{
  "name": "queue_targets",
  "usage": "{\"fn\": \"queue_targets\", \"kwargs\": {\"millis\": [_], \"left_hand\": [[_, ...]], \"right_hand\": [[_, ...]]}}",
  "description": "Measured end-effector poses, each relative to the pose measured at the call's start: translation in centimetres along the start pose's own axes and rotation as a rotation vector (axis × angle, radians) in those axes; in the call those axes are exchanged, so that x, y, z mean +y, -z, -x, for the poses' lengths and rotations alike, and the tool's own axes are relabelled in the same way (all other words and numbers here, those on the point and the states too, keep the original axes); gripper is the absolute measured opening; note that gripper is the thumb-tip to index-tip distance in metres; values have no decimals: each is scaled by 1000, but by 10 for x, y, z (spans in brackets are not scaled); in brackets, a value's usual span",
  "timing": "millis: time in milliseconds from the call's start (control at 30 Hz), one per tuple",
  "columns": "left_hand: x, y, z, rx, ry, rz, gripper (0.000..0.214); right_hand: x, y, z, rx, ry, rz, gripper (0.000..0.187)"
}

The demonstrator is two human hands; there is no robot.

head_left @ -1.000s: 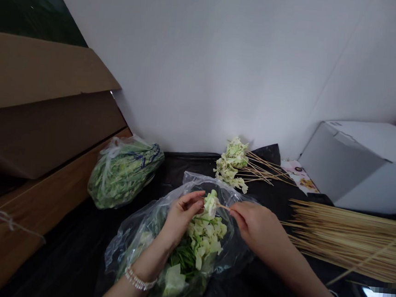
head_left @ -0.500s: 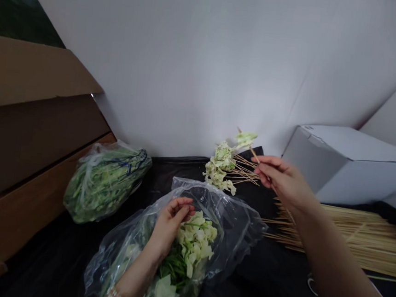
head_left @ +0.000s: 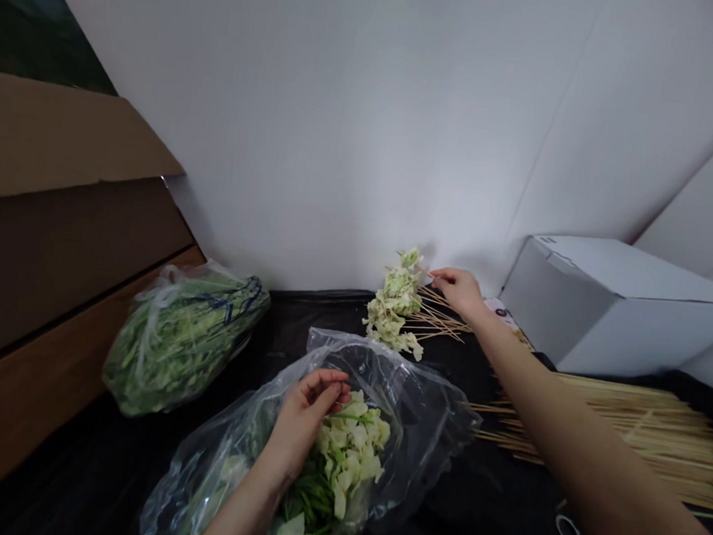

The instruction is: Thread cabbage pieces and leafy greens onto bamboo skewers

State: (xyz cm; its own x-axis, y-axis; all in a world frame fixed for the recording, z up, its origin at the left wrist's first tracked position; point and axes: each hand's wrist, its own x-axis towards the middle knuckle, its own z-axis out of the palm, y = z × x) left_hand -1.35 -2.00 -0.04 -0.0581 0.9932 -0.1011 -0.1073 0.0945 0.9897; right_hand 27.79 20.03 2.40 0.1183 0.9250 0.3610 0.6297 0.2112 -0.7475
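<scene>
Where a black sheet [head_left: 472,511] spreads, a crumpled clear plastic bag [head_left: 429,440] lies open, with pale-green frilly leaves [head_left: 359,447] in its mouth. At the bag's 3 o'clock is a flat bundle of straight tan wooden sticks [head_left: 684,438]; at its 1 o'clock, a heap of leaf-tipped sticks [head_left: 394,304]. The left hand [head_left: 311,397] is above the bag's leaves, fingers curled, thumb close to them; I cannot tell whether it grips anything. At the heap's 2 o'clock, the right hand [head_left: 457,291] pinches one thin wooden stick [head_left: 426,272], its pale-green leafy tip [head_left: 408,258] towards 10 o'clock.
</scene>
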Motion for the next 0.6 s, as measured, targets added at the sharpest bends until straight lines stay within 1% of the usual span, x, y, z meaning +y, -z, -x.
{"fn": "queue_targets", "kwargs": {"millis": [100, 200, 300, 400, 500, 600], "left_hand": [[-2, 1, -1, 1, 2, -11, 33], [-1, 0, -2, 8, 5, -16, 33], [2, -1, -2, 5, 24, 12, 36], [4, -1, -1, 5, 37, 24, 37], [3, 0, -1, 8, 38, 5, 36], [2, 0, -1, -4, 37, -17, 35]], "right_hand": [[5, -13, -24, 28, -39, 92, 27], [12, -22, -41, 8, -68, 173, 33], [23, -31, -47, -66, -86, 239, 34], [34, -36, -47, -172, -66, 281, 32], [38, -30, -52, -260, -30, 309, 32], [39, -7, -59, -296, -1, 335, 32]]}}
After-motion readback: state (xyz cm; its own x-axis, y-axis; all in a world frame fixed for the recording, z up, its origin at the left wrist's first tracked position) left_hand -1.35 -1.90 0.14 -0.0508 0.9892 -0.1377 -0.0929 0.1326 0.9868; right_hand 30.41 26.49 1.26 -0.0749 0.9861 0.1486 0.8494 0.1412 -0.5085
